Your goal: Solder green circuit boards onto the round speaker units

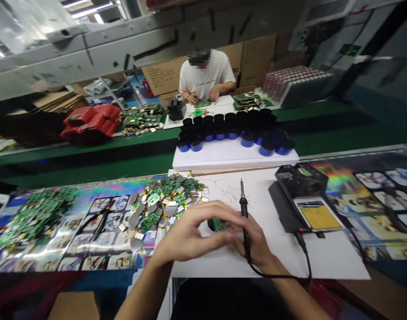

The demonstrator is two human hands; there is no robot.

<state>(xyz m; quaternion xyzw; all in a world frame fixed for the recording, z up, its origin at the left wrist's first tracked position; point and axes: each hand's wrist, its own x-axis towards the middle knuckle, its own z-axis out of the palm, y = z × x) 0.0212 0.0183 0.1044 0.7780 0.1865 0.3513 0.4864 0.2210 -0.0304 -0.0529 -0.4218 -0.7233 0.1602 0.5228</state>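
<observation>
My right hand (256, 242) is closed around the handle of a soldering iron (245, 213), whose metal tip points up and away from me. My left hand (193, 231) reaches across to it, thumb and fingers curled together in a pinch; its fingertips overlap the right hand, and what they hold is hidden. Through the loop of the left fingers shows part of a green circuit board (218, 223); whether a hand touches it I cannot tell. Left of my hands lies a heap of small circuit boards (170, 200) with white and grey parts attached.
A black soldering station (288, 204) with a yellow sponge (320, 216) stands right, its cable crossing the white board (326, 262). Dark-topped blue cylinders (219, 133) stand ahead. Pliers (101, 222) and another board pile (39, 213) lie left. A co-worker (206, 78) sits opposite.
</observation>
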